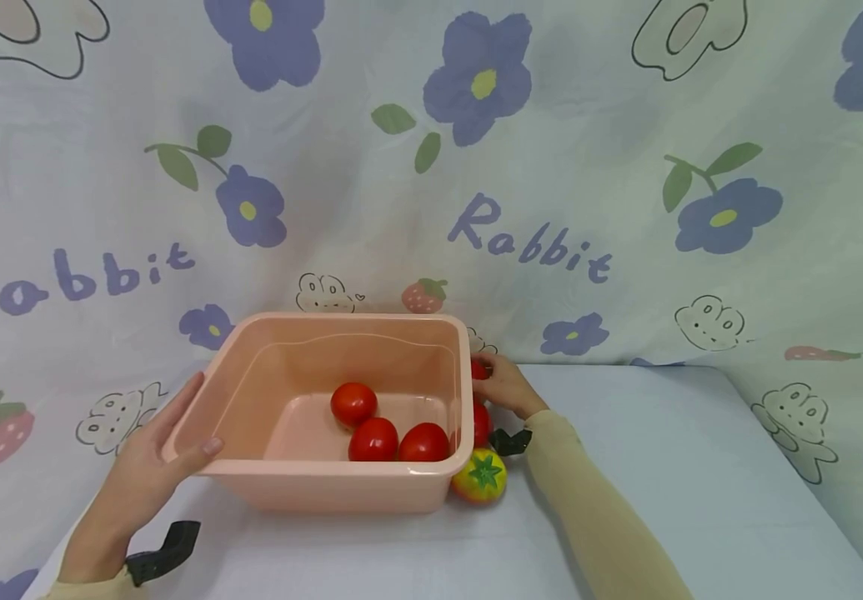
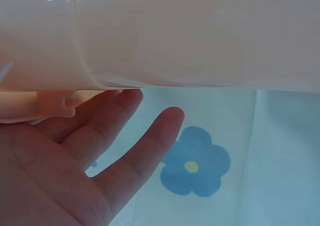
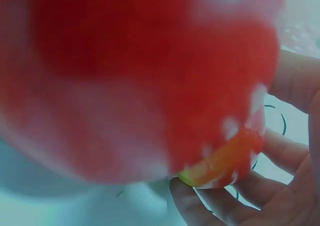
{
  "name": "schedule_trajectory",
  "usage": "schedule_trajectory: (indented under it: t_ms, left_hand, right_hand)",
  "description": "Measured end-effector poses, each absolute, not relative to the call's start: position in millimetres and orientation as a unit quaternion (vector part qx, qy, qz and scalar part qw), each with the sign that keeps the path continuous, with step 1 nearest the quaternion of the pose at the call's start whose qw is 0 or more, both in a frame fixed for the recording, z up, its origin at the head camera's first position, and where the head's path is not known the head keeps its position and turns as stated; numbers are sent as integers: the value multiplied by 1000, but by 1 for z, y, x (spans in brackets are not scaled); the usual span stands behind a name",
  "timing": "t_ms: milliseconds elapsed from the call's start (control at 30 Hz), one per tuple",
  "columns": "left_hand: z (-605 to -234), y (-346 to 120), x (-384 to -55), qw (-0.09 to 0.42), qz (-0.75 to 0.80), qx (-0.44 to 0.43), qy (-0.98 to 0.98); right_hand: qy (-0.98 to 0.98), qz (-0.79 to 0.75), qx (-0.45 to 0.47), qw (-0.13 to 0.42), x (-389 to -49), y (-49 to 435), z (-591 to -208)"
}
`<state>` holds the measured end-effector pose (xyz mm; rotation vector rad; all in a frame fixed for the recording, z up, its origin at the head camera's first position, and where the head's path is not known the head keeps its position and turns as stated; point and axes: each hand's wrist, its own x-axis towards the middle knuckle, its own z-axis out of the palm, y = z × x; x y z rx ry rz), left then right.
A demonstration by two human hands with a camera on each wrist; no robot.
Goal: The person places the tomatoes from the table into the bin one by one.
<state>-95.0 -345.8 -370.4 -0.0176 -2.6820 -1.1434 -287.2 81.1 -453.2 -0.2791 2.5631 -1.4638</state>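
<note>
A pink plastic bin (image 1: 326, 492) stands on the table, its near side lower in the head view. My left hand (image 1: 149, 471) holds its left end, thumb over the rim and fingers outside; these fingers (image 2: 132, 158) show below the bin wall in the left wrist view. Three red tomatoes (image 1: 373, 439) lie inside. Beyond the bin's right wall, my right hand (image 1: 508, 385) grips a red tomato (image 3: 232, 161) with a yellow-orange patch, mostly hidden. Nearer along that wall sit another red tomato (image 1: 481, 423) and a yellow-green tomato (image 1: 479, 477) with a green star-shaped top.
The table (image 1: 649, 467) has a white cover. Behind it hangs a white cloth (image 1: 371, 225) printed with flowers and rabbits. Black wrist mounts (image 1: 164, 554) sit on both wrists. The bin's right wall stands between the inside tomatoes and the outside ones.
</note>
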Motion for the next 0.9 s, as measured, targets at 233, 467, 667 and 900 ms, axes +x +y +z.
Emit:
schedule_trajectory:
  t_ms: [233,467,667,900]
  left_hand:
    - [-371,-346,-95,108,-379,2,-919]
    - [-373,-346,-95,111,-387,-1,-915]
    - [-375,-346,-95,110,-384,6,-917]
    - [-374,-347,-95,105,-379,8,-920]
  right_hand:
    - [861,-498,-87,65,-285,86,-451]
    - [851,-520,-61,46,-278,92,-449]
    - [840,-539,-52,32,-268,96,-441]
    - [823,-566,-49,19,-256,98,-423]
